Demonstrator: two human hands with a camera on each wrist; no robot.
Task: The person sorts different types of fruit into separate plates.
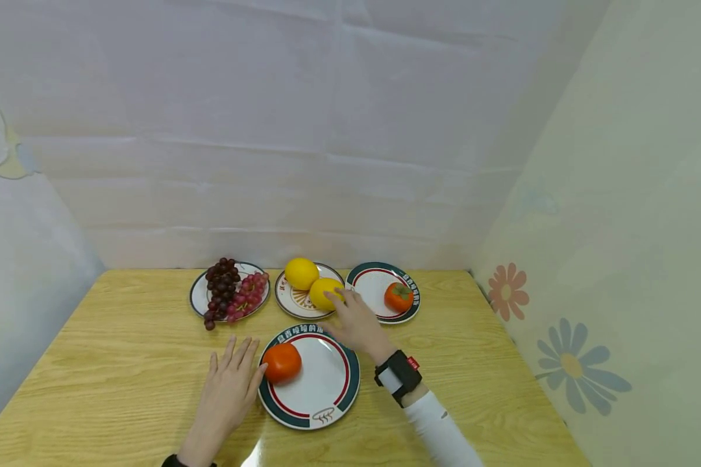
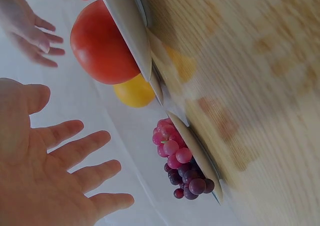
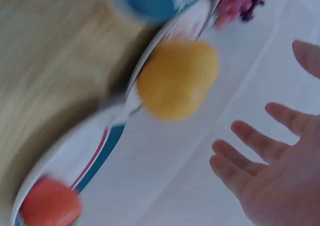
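Note:
My right hand point(image 1: 359, 324) reaches over the back middle plate point(image 1: 293, 307), fingers spread, its fingertips at the nearer lemon point(image 1: 324, 294) in the head view. In the right wrist view, its fingers are extended and apart from the blurred yellow fruit point(image 3: 177, 78). Another lemon point(image 1: 301, 273) lies behind on that plate. My left hand point(image 1: 228, 386) is beside the front plate point(image 1: 327, 373), fingers outstretched and palm down. Its thumb tip overlaps the edge of a red tomato point(image 1: 283, 362) on the plate's left side. The left wrist view shows that palm with nothing in it.
At the back left, dark grapes point(image 1: 222, 280) and pink grapes point(image 1: 249, 295) lie on a plate point(image 1: 199, 295), some hanging over its rim. A persimmon point(image 1: 399, 297) sits on the back right plate point(image 1: 370, 285). Cloth walls point(image 1: 269, 162) rise behind the wooden table point(image 1: 122, 363).

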